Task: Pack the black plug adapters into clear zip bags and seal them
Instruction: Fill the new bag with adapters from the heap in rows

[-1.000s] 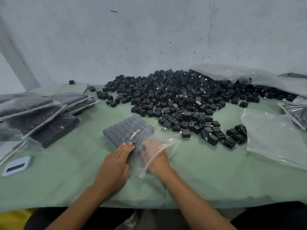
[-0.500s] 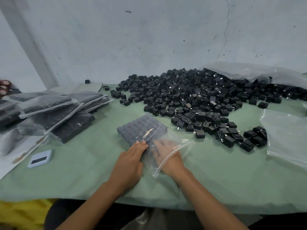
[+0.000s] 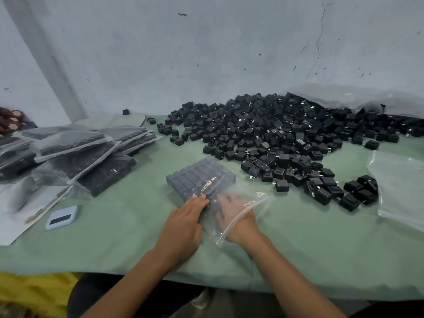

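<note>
A scuffed pale wall with a long crack stood behind a table covered in green cloth, and the scene read left to right from finished work to raw stock. Toward the table's left edge lay a heap of filled bags, with a small pale blue device just in front of them near the front edge. At the middle of the table sat the bag in hand, a neat block of adapters already inside its far end. Compared with a second earlier, the two hands had barely shifted on the bag; what moved was mostly the view, which swung left to show more of the filled heap. This suggested the packing of this bag was in its last stage, with the block being squared up and the zip not yet closed. The left hand lay flat on top of the bag, fingers straight and together, tips touching the near side of the block. The right hand was inside the open mouth, seen through the plastic, fingers apparently extended toward the block; whether it pinched an adapter could not be told. Farther right, the big loose pile spread toward the back edge, and an empty bag lay by the right edge.
</note>
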The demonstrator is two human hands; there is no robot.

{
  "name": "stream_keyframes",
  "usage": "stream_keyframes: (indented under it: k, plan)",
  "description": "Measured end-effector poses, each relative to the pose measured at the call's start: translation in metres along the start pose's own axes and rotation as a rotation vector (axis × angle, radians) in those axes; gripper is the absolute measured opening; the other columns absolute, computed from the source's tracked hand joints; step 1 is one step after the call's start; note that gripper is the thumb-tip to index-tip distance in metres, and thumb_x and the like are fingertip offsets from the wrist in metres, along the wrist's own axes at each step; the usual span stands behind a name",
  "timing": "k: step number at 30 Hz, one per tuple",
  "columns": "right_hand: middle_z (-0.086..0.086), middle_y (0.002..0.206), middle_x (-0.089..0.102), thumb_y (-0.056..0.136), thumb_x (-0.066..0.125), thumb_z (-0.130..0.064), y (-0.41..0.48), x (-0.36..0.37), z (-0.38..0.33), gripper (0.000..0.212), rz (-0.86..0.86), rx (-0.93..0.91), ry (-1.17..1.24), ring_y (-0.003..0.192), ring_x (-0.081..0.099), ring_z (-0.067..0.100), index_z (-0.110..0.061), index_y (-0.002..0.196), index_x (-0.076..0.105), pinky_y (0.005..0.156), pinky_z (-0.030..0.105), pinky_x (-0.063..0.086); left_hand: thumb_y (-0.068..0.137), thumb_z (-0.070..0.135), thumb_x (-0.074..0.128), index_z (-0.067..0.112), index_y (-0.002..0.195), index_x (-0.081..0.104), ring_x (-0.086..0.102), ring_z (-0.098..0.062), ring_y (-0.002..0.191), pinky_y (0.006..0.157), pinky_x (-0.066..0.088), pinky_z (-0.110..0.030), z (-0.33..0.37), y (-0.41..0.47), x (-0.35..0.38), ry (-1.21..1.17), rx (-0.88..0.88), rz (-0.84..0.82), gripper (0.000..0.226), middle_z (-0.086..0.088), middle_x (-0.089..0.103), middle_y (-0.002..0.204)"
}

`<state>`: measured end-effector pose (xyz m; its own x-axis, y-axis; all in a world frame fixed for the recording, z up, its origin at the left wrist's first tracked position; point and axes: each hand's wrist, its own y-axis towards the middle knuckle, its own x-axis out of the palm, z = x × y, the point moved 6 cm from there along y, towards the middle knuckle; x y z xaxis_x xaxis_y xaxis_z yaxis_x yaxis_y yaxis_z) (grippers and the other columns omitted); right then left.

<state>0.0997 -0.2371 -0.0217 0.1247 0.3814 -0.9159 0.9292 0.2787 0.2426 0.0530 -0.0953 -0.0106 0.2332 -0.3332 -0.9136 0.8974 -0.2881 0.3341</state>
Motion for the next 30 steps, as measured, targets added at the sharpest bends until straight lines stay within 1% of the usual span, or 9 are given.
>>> stream_keyframes:
  k: [5,8,10,13,16,19,22,27,30]
  plan:
    - [0.006,0.123,0.048,0.097,0.041,-0.040,0.002,0.008,0.001,0.031,-0.033,-0.035,-0.056,0.110,0.046,0.028,-0.024,0.123,0.048,0.092,0.033,0.039,0.077,0.004,0.053,0.020,0.135,0.056,0.046,-0.015,0.136,0.101,0.041,-0.034,0.003,0.006,-0.005,-0.043,-0.018,0.060,0.060,0.005,0.052,0.145]
    - [0.003,0.115,0.059,0.097,0.046,-0.052,0.003,0.006,-0.002,0.029,0.000,-0.056,-0.015,0.099,0.060,0.019,-0.027,0.109,0.057,0.085,0.030,0.052,0.074,0.005,0.051,0.020,0.128,0.062,0.059,-0.020,0.116,0.093,0.046,-0.037,0.006,0.016,-0.012,-0.015,0.015,0.098,0.057,0.004,0.065,0.125]
    - [0.006,0.122,0.059,0.098,0.046,-0.051,0.004,0.009,0.001,0.033,0.018,-0.037,-0.010,0.105,0.061,0.022,-0.028,0.117,0.057,0.091,0.035,0.052,0.076,0.002,0.051,0.020,0.130,0.064,0.061,-0.022,0.112,0.089,0.048,-0.039,0.006,0.019,-0.012,0.022,0.042,0.093,0.058,0.003,0.066,0.122]
    - [0.013,0.145,0.036,0.095,0.043,-0.039,0.005,0.018,0.005,0.059,-0.106,-0.006,-0.064,0.129,0.039,0.032,-0.024,0.150,0.027,0.106,0.038,0.034,0.076,-0.002,0.053,0.017,0.133,0.063,0.061,-0.025,0.115,0.090,0.050,-0.040,0.008,0.017,-0.007,0.069,0.085,0.085,0.061,-0.001,0.066,0.124]
    - [0.014,0.148,0.032,0.093,0.048,-0.038,0.005,0.018,0.005,0.071,-0.148,0.030,-0.070,0.134,0.035,0.033,-0.022,0.154,0.015,0.109,0.039,0.031,0.073,0.000,0.051,0.017,0.132,0.064,0.061,-0.025,0.115,0.086,0.051,-0.037,0.007,0.016,-0.005,0.086,0.077,0.091,0.062,0.000,0.065,0.126]
    - [0.010,0.133,0.047,0.097,0.044,-0.038,-0.006,0.003,-0.002,0.050,-0.043,-0.087,0.052,0.124,0.045,0.031,-0.015,0.141,0.038,0.106,0.038,0.037,0.074,0.005,0.041,0.022,0.132,0.064,0.059,-0.020,0.120,0.084,0.049,-0.033,0.005,0.016,-0.004,0.085,0.050,0.065,0.064,0.005,0.062,0.133]
    - [0.002,0.099,0.059,0.089,0.054,-0.020,-0.032,-0.016,0.004,0.009,-0.025,-0.232,0.192,0.094,0.053,0.022,-0.019,0.097,0.056,0.090,0.042,0.046,0.074,0.000,0.045,0.026,0.136,0.060,0.053,-0.018,0.130,0.089,0.046,-0.033,0.000,0.016,-0.001,0.072,0.017,0.049,0.070,0.010,0.055,0.143]
    - [-0.012,0.076,0.064,0.084,0.047,-0.023,-0.068,-0.063,0.060,0.022,0.384,-0.069,0.213,0.079,0.053,0.008,-0.023,0.071,0.065,0.079,0.030,0.044,0.077,-0.011,0.053,0.032,0.142,0.051,0.041,-0.012,0.140,0.093,0.035,-0.028,-0.006,0.018,0.005,0.036,-0.025,0.040,0.078,0.015,0.045,0.150]
    - [-0.006,0.091,0.063,0.091,0.052,-0.017,-0.048,-0.079,0.100,0.015,0.499,0.120,0.181,0.087,0.051,0.014,-0.021,0.089,0.066,0.077,0.036,0.046,0.076,-0.011,0.052,0.033,0.142,0.051,0.040,-0.012,0.141,0.094,0.034,-0.028,-0.007,0.019,0.007,0.015,-0.032,0.032,0.079,0.016,0.045,0.150]
